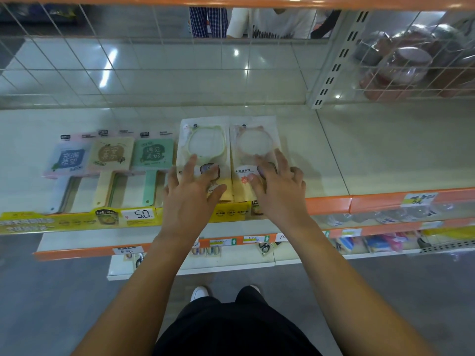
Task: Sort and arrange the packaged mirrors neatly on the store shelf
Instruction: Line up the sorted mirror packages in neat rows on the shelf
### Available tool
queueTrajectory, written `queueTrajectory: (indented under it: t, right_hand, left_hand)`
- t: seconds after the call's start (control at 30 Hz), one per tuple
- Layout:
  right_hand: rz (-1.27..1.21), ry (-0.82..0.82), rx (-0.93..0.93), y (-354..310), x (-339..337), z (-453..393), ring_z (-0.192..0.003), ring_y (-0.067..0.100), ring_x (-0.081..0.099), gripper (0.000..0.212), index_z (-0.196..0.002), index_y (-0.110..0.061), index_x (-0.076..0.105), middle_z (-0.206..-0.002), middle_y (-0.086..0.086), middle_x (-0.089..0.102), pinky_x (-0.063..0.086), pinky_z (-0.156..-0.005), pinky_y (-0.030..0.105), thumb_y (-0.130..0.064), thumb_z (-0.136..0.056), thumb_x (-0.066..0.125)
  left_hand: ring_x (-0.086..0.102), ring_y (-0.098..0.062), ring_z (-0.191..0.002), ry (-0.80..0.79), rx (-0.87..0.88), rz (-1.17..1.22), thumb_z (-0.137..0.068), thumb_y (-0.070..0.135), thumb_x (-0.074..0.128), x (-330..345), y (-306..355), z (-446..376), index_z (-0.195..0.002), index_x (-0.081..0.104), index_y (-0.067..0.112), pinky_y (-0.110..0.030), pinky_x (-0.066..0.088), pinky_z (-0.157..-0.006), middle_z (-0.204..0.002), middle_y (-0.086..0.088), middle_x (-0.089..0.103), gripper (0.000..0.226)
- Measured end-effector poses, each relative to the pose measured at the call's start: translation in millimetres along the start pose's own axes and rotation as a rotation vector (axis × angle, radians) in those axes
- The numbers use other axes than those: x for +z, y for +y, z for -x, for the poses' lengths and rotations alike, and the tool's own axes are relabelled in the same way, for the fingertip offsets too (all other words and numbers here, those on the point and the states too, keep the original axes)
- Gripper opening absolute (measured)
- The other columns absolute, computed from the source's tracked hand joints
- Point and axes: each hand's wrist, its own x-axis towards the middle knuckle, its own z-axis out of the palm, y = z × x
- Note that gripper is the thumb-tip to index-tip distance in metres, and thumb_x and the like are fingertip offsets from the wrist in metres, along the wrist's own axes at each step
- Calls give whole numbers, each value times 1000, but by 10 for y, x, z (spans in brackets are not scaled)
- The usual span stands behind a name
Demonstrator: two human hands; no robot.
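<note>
The person's 2 arms are bare from hand to past the elbow, with no sleeves showing. Neither the left hand (pixel 191 194) nor the right hand (pixel 277 187) shows rings, a watch or gloves. Below are black trousers (pixel 231 327) and 1 white shoe (pixel 199 293).

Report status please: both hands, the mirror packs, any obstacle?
Left hand flat on green-rimmed mirror pack, right hand flat on pink-rimmed mirror pack. Packs side by side on shelf. Nothing in the way.
</note>
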Motion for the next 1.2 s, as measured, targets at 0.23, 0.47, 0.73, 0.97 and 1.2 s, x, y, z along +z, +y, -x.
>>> queueTrajectory:
  t: [0.23,0.47,0.73,0.97,1.2]
  right_hand:
    - [42,8,-36,-77,101,6,-122,39,35,53,-144,-33,40,-154,6,23,40,-96,47,-54,-96,46]
    - [54,16,-5,-147,-26,-131,-142,43,15,56,-147,-41,33,-162,2,11,24,-111,53,-57,-94,45]
    - [83,-85,-62,-114,29,-209,-143,39,11,49,-141,-47,35,-160,-5,12,24,-112,51,-57,-94,44]
    - [53,-142,-28,-147,-42,-272,-132,44,27,53,-145,-43,30,-160,-3,12,32,-106,50,-58,-95,42]
    - [48,-97,12,-236,-68,-266,-145,45,5,59,-148,-41,25,-163,-3,6,12,-115,58,-61,-95,38]
  left_hand:
    - [30,-43,-132,-11,34,-30,-87,47,59,53,18,15,-125,55,33,-58,44,-93,-148,-4,35,41]
    - [27,-44,-137,56,54,-57,-90,45,57,-36,78,-69,-130,54,33,-58,30,-105,-152,-4,33,43]
    - [26,-43,-137,-15,92,-104,-89,44,57,87,44,-97,-129,57,33,-58,32,-104,-152,-4,33,41]
    - [16,-41,-141,-57,27,-83,-92,51,48,31,57,-100,-137,44,37,-57,28,-107,-157,-2,20,47]
    - [32,-47,-134,49,22,-85,-87,50,58,-58,100,-94,-124,59,31,-58,31,-104,-149,-7,38,41]
